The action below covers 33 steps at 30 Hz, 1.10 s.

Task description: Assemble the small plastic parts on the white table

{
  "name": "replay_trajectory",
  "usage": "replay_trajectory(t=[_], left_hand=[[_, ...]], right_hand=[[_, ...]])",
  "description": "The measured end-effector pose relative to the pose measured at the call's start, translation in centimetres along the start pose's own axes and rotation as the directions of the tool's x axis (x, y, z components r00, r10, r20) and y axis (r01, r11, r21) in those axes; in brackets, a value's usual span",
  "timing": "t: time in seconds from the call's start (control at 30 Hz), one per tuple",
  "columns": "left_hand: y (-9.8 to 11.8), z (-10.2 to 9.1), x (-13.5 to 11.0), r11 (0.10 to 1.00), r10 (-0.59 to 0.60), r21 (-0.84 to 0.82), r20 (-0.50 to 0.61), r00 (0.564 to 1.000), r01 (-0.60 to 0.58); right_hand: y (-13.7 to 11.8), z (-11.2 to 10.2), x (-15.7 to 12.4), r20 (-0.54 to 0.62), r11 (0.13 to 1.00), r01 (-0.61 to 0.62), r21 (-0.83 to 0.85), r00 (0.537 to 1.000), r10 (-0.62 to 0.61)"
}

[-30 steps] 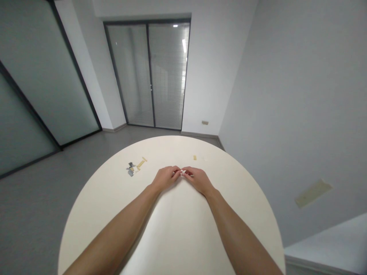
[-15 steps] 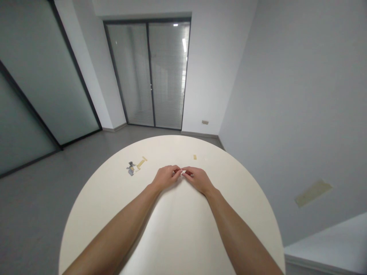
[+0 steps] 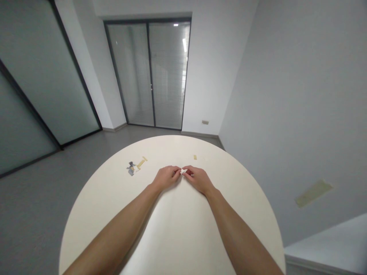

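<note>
Head view; left hand, right hand pinch small white piece

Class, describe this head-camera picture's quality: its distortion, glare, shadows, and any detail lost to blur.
Head view: wide-angle distortion bows the walls and stretches the round table; lights glare in the glass door; soft shadow lies beside the left forearm; the small white piece at the fingertips looks blurred.

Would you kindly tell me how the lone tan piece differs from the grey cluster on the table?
The lone tan piece is a single small oblong, while the grey cluster is several overlapping bits covering more area. The tan piece is pale; the grey cluster is darker. Both lie on the round cream table.
</note>
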State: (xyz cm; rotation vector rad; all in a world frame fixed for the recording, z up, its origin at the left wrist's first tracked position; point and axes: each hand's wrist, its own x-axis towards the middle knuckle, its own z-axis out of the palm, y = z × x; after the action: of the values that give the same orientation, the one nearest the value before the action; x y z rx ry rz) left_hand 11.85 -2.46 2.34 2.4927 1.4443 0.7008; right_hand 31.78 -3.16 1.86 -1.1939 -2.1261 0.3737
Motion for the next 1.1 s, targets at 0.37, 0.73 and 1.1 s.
replay_trajectory(t=[0.37,0.73,1.1], left_hand=[[0.08,-0.1,-0.15,1.0,0.011,-0.015,-0.006,1.0,-0.011],[-0.1,0.24,-0.01,0.999,0.032,-0.006,-0.002,0.999,-0.032],[-0.45,0.61,-0.02,0.999,0.036,-0.022,-0.017,0.999,-0.036]], right_hand=[[0.02,0.15,0.01,-0.008,1.0,-0.008,-0.011,1.0,0.008],[0.3,0.42,0.08,-0.019,1.0,-0.001,0.003,1.0,0.001],[0.17,0.36,-0.03,-0.023,1.0,0.001,0.007,1.0,-0.001]])
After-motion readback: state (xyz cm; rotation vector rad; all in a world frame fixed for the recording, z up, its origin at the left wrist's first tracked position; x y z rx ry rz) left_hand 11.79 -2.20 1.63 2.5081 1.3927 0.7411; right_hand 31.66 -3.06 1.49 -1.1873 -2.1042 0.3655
